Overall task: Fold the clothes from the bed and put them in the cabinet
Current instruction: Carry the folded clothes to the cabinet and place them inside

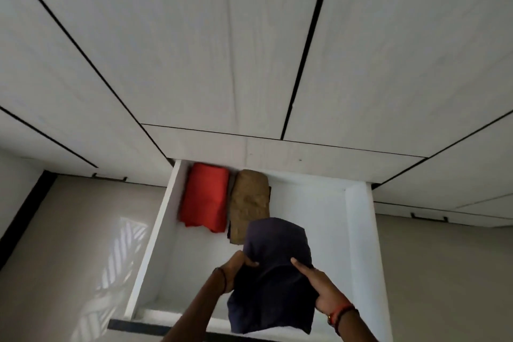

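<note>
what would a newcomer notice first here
The red folded cloth at the back left of the open white drawer stands out, with a tan folded cloth beside it. In front, the left hand and right hand hold a dark folded cloth over the drawer.

A beige floor [69, 216] spreads out at both sides, with a patch of sunlight [122, 253] on its left part (bright diagonal bars), and a black skirting strip [27, 209] edges the pale wall [16, 175].
</note>
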Action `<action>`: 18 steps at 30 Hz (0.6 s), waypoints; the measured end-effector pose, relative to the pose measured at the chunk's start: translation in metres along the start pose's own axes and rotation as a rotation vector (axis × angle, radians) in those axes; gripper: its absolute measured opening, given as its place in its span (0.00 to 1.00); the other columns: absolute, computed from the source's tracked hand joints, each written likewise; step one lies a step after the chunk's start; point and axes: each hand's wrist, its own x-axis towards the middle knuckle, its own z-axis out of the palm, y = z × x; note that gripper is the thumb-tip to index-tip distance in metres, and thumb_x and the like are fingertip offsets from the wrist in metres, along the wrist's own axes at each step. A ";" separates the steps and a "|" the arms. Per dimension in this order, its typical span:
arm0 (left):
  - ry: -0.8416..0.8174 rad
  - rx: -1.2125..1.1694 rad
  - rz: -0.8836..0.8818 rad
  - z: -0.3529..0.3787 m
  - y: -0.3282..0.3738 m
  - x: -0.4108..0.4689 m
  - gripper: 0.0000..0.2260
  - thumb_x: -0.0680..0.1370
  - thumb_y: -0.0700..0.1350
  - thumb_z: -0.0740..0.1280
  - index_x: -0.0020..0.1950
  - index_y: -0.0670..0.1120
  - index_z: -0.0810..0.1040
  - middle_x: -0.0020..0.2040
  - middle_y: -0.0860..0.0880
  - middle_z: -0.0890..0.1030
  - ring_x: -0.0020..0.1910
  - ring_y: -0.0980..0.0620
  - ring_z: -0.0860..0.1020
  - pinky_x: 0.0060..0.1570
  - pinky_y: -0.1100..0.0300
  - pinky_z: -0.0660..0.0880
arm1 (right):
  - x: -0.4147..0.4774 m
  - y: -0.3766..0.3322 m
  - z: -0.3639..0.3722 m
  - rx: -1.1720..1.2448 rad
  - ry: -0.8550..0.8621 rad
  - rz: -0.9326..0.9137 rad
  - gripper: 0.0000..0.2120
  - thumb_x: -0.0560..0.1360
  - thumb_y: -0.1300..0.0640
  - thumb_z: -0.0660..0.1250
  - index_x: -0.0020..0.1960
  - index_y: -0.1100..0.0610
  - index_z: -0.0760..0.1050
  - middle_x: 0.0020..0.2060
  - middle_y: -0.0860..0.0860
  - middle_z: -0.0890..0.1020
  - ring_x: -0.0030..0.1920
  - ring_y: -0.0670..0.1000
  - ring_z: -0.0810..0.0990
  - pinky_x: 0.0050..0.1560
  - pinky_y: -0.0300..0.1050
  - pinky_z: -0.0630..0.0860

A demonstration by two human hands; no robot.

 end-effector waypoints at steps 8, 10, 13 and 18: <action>-0.081 -0.013 -0.069 0.017 0.009 0.092 0.19 0.65 0.31 0.67 0.55 0.35 0.77 0.49 0.39 0.81 0.46 0.43 0.80 0.41 0.55 0.78 | 0.058 -0.005 -0.047 0.090 0.072 0.039 0.34 0.60 0.53 0.81 0.62 0.62 0.75 0.54 0.59 0.83 0.56 0.60 0.81 0.60 0.55 0.75; -0.082 -0.011 -0.062 0.024 0.013 0.118 0.14 0.63 0.32 0.67 0.48 0.37 0.76 0.45 0.40 0.80 0.42 0.44 0.78 0.40 0.56 0.77 | 0.077 -0.009 -0.058 0.064 0.100 0.037 0.25 0.67 0.55 0.76 0.61 0.60 0.76 0.52 0.57 0.83 0.53 0.57 0.81 0.49 0.51 0.78; -0.021 -0.088 -0.097 0.029 0.015 0.157 0.08 0.67 0.29 0.65 0.44 0.37 0.78 0.39 0.41 0.81 0.40 0.43 0.78 0.38 0.55 0.76 | 0.106 -0.021 -0.072 0.047 0.109 0.034 0.15 0.73 0.58 0.70 0.58 0.57 0.76 0.51 0.54 0.83 0.49 0.52 0.80 0.39 0.46 0.75; 0.034 -0.143 -0.080 0.037 0.016 0.235 0.18 0.59 0.32 0.68 0.48 0.37 0.81 0.51 0.40 0.80 0.50 0.39 0.77 0.49 0.52 0.77 | 0.176 -0.040 -0.107 0.014 0.110 0.033 0.17 0.73 0.60 0.70 0.62 0.58 0.75 0.55 0.54 0.82 0.51 0.52 0.80 0.44 0.46 0.77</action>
